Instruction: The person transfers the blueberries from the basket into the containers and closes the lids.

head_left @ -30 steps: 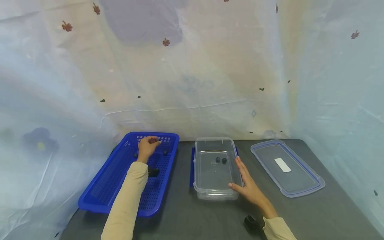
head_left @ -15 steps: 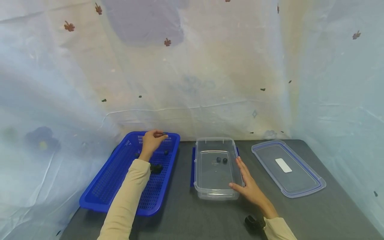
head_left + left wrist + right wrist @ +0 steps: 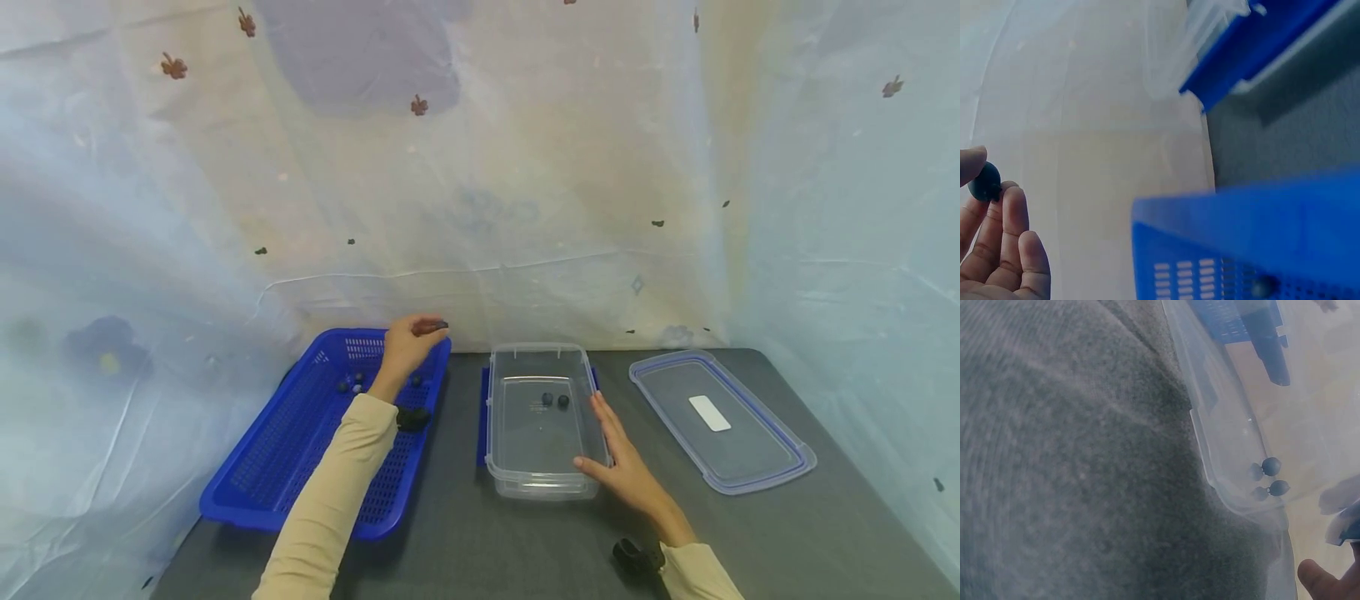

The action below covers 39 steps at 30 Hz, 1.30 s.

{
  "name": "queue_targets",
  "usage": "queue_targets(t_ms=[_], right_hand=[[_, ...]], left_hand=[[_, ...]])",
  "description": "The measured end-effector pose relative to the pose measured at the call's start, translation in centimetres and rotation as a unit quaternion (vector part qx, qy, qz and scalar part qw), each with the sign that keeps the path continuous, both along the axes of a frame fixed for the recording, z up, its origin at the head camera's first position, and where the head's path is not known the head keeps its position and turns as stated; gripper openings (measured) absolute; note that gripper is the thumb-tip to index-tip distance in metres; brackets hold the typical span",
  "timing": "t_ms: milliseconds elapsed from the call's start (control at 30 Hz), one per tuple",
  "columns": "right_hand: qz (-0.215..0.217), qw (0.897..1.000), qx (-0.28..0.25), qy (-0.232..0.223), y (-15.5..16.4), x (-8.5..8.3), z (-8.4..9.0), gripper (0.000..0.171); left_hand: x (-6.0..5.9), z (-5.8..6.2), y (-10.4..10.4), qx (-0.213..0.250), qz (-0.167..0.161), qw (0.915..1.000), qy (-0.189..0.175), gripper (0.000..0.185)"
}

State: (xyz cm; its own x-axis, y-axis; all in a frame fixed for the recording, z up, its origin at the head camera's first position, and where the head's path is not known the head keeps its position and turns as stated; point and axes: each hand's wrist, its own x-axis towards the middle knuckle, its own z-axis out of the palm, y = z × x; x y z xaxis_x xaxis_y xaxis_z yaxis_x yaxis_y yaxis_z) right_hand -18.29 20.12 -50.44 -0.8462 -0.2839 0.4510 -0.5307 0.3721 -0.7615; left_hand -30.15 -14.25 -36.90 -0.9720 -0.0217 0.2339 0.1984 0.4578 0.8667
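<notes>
My left hand (image 3: 429, 329) pinches a small dark berry (image 3: 441, 325) between thumb and fingertips, raised above the far right corner of the blue perforated basket (image 3: 255, 475). The left wrist view shows the same berry (image 3: 985, 181) at my fingertips (image 3: 1007, 206), with the basket's rim (image 3: 1241, 219) below. Two dark berries (image 3: 555, 400) lie in the clear plastic container (image 3: 536, 490). My right hand (image 3: 611, 450) rests flat with straight fingers against the container's right wall. In the right wrist view those berries (image 3: 1274, 476) show through the wall.
A few more berries (image 3: 351, 385) lie at the basket's far end. The clear lid with a blue seal (image 3: 720, 421) lies flat at the right on the dark grey table (image 3: 457, 542). White sheeting surrounds the table on three sides.
My left hand has risen out of the basket with a berry and moved right, toward the clear container. The right hand has stayed against the container.
</notes>
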Motion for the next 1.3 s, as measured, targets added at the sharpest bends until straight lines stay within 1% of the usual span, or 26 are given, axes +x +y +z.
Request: queue_targets(t_ms=[200, 400, 500, 633, 700, 767, 833, 967, 1133, 1300], right_hand=[[-0.001, 1.000, 0.001, 0.001, 0.1, 0.1, 0.1, 0.091], [0.000, 1.000, 0.002, 0.010, 0.1, 0.2, 0.2, 0.091], [0.000, 1.000, 0.000, 0.015, -0.3, 0.5, 0.7, 0.091], [0.000, 1.000, -0.006, 0.017, -0.8, 1.1, 1.8, 0.087], [-0.002, 1.000, -0.005, 0.018, -0.8, 1.1, 1.8, 0.087], [-0.004, 1.000, -0.001, 0.019, -0.6, 0.9, 1.3, 0.089], [-0.004, 1.000, 0.001, 0.018, -0.4, 0.6, 0.7, 0.090], [0.004, 1.000, -0.006, 0.012, -0.1, 0.1, 0.1, 0.092], [0.004, 1.000, -0.002, 0.009, 0.0, -0.1, -0.2, 0.091], [0.000, 1.000, 0.000, 0.006, 0.0, 0.0, -0.2, 0.091]], left_hand=[[0.0, 0.2, 2.3, 0.034, -0.036, 0.9988, 0.005, 0.027], [0.2, 0.2, 4.9, 0.041, -0.053, 0.9978, 0.002, 0.027], [0.4, 0.2, 6.2, 0.044, -0.064, 0.9969, 0.008, 0.027], [0.4, -0.1, 8.0, 0.044, -0.080, 0.9957, 0.012, 0.027], [0.4, -0.4, 8.8, 0.044, -0.087, 0.9951, 0.013, 0.026], [0.4, -0.7, 9.6, 0.047, -0.092, 0.9946, 0.014, 0.026], [0.3, -1.1, 10.3, 0.046, -0.088, 0.9950, 0.014, 0.024], [0.0, -2.0, 11.4, 0.055, -0.078, 0.9954, 0.001, 0.023], [-0.2, -3.0, 12.7, 0.064, -0.073, 0.9952, -0.007, 0.023], [-0.2, -4.0, 13.9, 0.063, -0.064, 0.9959, -0.004, 0.019]])
